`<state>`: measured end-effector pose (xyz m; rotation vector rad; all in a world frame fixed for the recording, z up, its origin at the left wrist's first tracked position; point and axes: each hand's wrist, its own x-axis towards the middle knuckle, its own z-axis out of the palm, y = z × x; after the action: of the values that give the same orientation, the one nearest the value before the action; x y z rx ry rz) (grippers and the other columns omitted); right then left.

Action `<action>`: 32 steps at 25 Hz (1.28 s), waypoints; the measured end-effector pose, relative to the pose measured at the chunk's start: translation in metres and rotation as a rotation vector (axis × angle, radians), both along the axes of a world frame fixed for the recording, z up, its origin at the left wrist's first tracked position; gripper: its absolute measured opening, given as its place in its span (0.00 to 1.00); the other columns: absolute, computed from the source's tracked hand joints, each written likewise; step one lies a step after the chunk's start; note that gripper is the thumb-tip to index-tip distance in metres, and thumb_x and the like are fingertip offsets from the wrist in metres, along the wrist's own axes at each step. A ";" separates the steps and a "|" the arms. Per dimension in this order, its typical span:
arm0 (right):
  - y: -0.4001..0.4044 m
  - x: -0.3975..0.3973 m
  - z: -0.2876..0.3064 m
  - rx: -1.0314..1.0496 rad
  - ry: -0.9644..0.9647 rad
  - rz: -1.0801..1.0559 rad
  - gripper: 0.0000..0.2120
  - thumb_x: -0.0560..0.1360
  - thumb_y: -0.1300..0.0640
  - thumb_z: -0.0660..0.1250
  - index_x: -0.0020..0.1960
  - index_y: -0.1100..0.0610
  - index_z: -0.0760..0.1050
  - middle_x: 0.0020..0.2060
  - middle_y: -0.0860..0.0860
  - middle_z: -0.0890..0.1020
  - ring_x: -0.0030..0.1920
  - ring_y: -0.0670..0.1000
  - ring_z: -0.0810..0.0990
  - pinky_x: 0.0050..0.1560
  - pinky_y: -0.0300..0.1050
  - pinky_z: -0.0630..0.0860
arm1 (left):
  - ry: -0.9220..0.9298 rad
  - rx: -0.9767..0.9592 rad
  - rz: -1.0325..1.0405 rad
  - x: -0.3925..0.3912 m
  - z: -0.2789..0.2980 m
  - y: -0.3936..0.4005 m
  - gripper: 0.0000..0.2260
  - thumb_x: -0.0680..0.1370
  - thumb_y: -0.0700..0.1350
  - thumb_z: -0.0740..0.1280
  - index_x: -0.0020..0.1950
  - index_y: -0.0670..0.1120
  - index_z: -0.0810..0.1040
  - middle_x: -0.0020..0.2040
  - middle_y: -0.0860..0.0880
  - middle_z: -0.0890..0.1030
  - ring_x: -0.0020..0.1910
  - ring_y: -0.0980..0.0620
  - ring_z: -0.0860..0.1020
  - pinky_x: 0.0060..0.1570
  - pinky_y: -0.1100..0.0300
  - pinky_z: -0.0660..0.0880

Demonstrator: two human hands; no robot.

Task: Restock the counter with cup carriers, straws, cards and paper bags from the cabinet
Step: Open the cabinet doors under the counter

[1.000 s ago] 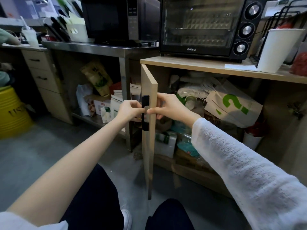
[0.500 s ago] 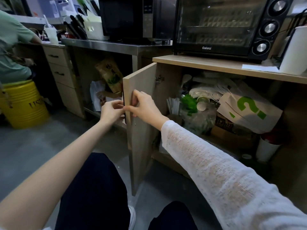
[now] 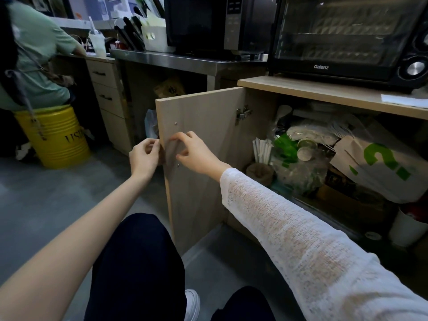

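The cabinet door (image 3: 203, 158) stands swung wide open toward me. My left hand (image 3: 144, 155) curls around its outer edge at mid height, where the handle side is hidden. My right hand (image 3: 194, 151) rests on the door's inner face just beside the edge, fingers apart and holding nothing. Inside the cabinet, a bundle of white straws (image 3: 261, 150) stands upright at the left. A paper bag with a green question mark (image 3: 375, 165) leans at the right. Between them lies a clear plastic bag of cups (image 3: 298, 165). Cup carriers and cards cannot be made out.
A wooden counter (image 3: 301, 89) above the cabinet carries a black toaster oven (image 3: 347, 35); a microwave (image 3: 215, 22) sits on the steel table to its left. A person in green (image 3: 34, 54) sits on a yellow drum (image 3: 55, 137) at the left. My knees (image 3: 139, 262) are close below the door.
The door has swung further open to the left, from edge-on to showing its whole inner face. Both hands went with its edge, and the cabinet's contents have come into fuller view.
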<state>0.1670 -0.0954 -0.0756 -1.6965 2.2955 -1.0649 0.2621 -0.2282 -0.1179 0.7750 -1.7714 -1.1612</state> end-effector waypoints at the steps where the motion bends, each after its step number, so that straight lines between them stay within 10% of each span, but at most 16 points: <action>1: -0.001 0.000 -0.001 -0.005 0.003 -0.003 0.19 0.77 0.65 0.63 0.67 0.55 0.71 0.60 0.56 0.69 0.56 0.58 0.78 0.60 0.55 0.77 | 0.005 -0.020 -0.011 0.003 -0.001 0.000 0.09 0.80 0.53 0.64 0.45 0.52 0.81 0.44 0.48 0.83 0.46 0.48 0.83 0.47 0.45 0.82; 11: 0.003 -0.004 -0.004 0.010 -0.007 -0.010 0.19 0.77 0.66 0.62 0.67 0.55 0.72 0.62 0.55 0.69 0.57 0.57 0.78 0.58 0.54 0.78 | -0.064 -0.268 -0.060 0.017 0.007 0.005 0.05 0.75 0.51 0.70 0.50 0.53 0.80 0.42 0.56 0.82 0.44 0.57 0.82 0.44 0.52 0.83; 20: 0.024 -0.004 -0.008 0.103 0.001 -0.073 0.22 0.77 0.59 0.64 0.71 0.57 0.68 0.66 0.55 0.71 0.61 0.56 0.77 0.63 0.54 0.74 | -0.857 -0.504 -0.176 0.032 0.020 0.024 0.19 0.70 0.60 0.73 0.52 0.47 0.81 0.44 0.52 0.82 0.41 0.56 0.81 0.37 0.62 0.79; 32: 0.088 -0.050 -0.038 0.161 -0.044 -0.284 0.22 0.77 0.56 0.65 0.69 0.57 0.69 0.65 0.55 0.74 0.62 0.54 0.75 0.63 0.51 0.74 | -0.768 -0.568 -0.614 -0.030 0.014 0.080 0.24 0.69 0.50 0.77 0.63 0.50 0.74 0.54 0.51 0.81 0.52 0.54 0.80 0.55 0.55 0.79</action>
<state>0.1172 -0.0077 -0.1133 -1.3054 2.5691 -0.9175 0.2318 -0.1481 -0.1044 0.3329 -2.9496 -0.6480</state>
